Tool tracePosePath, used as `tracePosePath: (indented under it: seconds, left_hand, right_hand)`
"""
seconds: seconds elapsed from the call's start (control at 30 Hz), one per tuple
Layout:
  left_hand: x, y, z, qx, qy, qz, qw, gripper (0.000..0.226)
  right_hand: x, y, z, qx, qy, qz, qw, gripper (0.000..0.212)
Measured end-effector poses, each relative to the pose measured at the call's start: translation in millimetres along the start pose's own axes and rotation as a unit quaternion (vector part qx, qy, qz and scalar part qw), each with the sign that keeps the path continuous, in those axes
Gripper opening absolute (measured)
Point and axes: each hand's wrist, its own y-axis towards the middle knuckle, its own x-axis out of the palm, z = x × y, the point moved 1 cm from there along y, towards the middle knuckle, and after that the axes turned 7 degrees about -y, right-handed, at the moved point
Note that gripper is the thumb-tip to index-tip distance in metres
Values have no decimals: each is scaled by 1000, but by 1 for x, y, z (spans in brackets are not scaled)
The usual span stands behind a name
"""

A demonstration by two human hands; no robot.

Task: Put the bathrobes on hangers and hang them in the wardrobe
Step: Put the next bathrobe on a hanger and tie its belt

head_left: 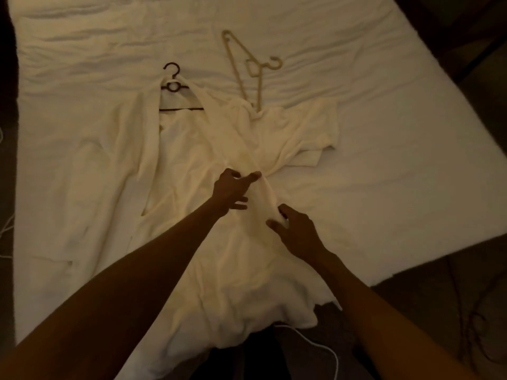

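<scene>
head view, dim warm light. a bed (pixel 384 160) with a wrinkled white sheet fills the field; dark floor borders it at right and below, where a white cable (pixel 315 345) trails. a beige hanger (pixel 248 69) lies on the sheet beyond the robes, its lower end tucked under the right-hand robe fabric (pixel 304 130). a black hanger (pixel 175 89) sits inside the collar of the bathrobe (pixel 175 174), which is spread flat, hem draped over the near bed edge. the two fabrics overlap at the centre in a raised fold. left hand (pixel 233 190): fingers spread wide and straight, fingertip touching the fold, holding nothing. right hand (pixel 297 233): just beside it, fingers reaching into the fold; whether they grip the cloth cannot be told.
</scene>
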Motion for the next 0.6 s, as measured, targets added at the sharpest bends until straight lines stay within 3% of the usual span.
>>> tracePosePath:
  seconds: [0.2, 0.33, 0.47, 0.6]
  left_hand:
    - [-18, -31, -2, -17, -26, -44, 999, 88]
    - [-38, -37, -24, 20, -3, -9, 1000, 47]
    - [-73, -35, -46, 51, -59, -7, 997, 33]
    - [-97, -37, -62, 61, -102, -1, 993, 27]
  right_hand:
    - [36, -24, -31, 15, 0, -10, 1000, 48]
    - [55, -44, -57, -20, 10, 5, 1000, 38]
    - [63, -67, -32, 39, -139, -75, 987, 55]
    - [68, -92, -5, 105, -220, -125, 962, 50]
